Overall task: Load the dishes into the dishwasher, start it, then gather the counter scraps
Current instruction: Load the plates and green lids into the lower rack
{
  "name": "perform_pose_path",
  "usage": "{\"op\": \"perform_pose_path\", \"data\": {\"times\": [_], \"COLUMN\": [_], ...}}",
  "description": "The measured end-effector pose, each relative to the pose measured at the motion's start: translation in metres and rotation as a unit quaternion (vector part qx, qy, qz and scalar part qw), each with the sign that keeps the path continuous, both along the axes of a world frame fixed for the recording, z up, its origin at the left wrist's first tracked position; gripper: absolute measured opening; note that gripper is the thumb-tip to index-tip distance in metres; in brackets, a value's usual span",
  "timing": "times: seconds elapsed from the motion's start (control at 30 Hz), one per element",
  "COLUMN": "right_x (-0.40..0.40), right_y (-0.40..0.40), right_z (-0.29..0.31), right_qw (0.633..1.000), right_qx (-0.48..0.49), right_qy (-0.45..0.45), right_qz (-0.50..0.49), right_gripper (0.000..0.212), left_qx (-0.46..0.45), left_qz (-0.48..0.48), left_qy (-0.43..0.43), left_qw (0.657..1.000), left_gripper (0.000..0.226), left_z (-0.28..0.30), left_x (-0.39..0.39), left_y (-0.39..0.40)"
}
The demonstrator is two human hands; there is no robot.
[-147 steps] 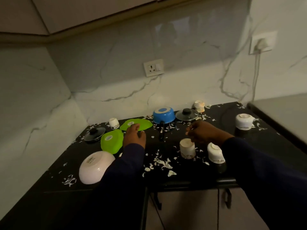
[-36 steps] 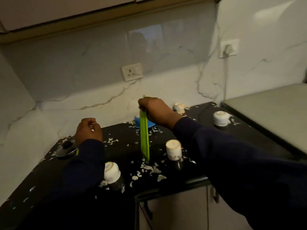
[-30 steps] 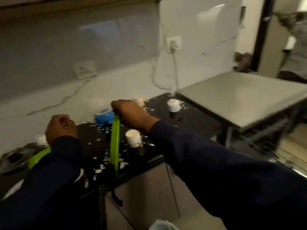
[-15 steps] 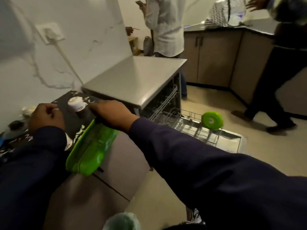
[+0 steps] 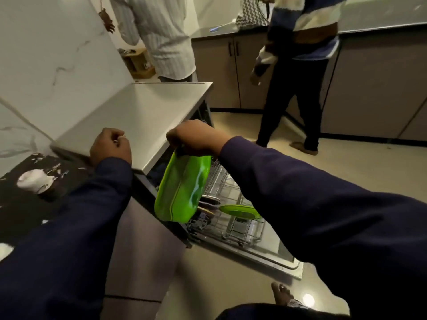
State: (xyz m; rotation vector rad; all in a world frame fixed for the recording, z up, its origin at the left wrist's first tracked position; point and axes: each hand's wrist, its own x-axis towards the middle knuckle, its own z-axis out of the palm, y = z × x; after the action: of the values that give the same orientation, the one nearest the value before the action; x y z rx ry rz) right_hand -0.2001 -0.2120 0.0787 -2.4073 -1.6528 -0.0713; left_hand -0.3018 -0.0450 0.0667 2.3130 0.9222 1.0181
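My right hand (image 5: 191, 137) pinches the top edge of a bright green plate (image 5: 182, 190), which hangs on edge over the near end of the open dishwasher's pulled-out lower rack (image 5: 233, 229). Another green plate (image 5: 239, 211) lies in that rack beside a dark dish. My left hand (image 5: 111, 147) is curled in a fist over the dishwasher's grey top (image 5: 138, 112), with nothing visible in it. On the black counter (image 5: 13, 204) at the left stands an upturned white cup (image 5: 34, 182) among white scraps (image 5: 55, 168).
The dishwasher door (image 5: 277, 257) lies open over the floor near my bare foot (image 5: 282, 294). Two people stand beyond it, one in a striped shirt (image 5: 161, 31), one in dark trousers (image 5: 300, 88), in front of grey cabinets (image 5: 369, 77).
I have turned from the counter to the dishwasher. My right hand has carried the green plate away from the counter edge and now holds it over the lower rack.
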Motion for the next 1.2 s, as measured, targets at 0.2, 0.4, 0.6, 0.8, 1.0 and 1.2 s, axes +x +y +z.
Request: {"op": "perform_pose_path", "data": {"times": [0.2, 0.4, 0.6, 0.8, 1.0, 1.2], "right_x": [0.07, 0.103, 0.129, 0.146, 0.139, 0.128], "right_y": [-0.022, -0.036, -0.027, -0.025, -0.012, 0.01], "right_z": [-0.016, -0.057, -0.126, -0.229, -0.319, -0.404], "right_qw": [0.998, 0.995, 0.992, 0.978, 0.972, 0.964], "right_qx": [-0.049, -0.088, -0.088, -0.114, -0.132, -0.182], "right_qy": [0.049, 0.048, 0.096, 0.171, 0.188, 0.144], "right_qz": [-0.005, -0.02, 0.004, 0.026, 0.045, 0.132], "right_gripper": [0.017, 0.014, 0.025, 0.026, 0.044, 0.06], "left_qx": [0.004, -0.024, -0.075, -0.102, -0.154, -0.196], "left_qz": [-0.004, -0.003, 0.021, 0.002, -0.003, -0.046], "left_qy": [0.009, 0.055, 0.114, 0.163, 0.23, 0.256], "left_qw": [1.0, 0.998, 0.99, 0.981, 0.961, 0.946], "left_gripper": [0.022, 0.019, 0.019, 0.021, 0.017, 0.017], "left_z": [-0.021, -0.067, -0.122, -0.201, -0.284, -0.347], "left_x": [0.076, 0.116, 0.138, 0.149, 0.165, 0.182], "left_y": [-0.033, -0.046, -0.05, -0.043, -0.027, -0.02]}}
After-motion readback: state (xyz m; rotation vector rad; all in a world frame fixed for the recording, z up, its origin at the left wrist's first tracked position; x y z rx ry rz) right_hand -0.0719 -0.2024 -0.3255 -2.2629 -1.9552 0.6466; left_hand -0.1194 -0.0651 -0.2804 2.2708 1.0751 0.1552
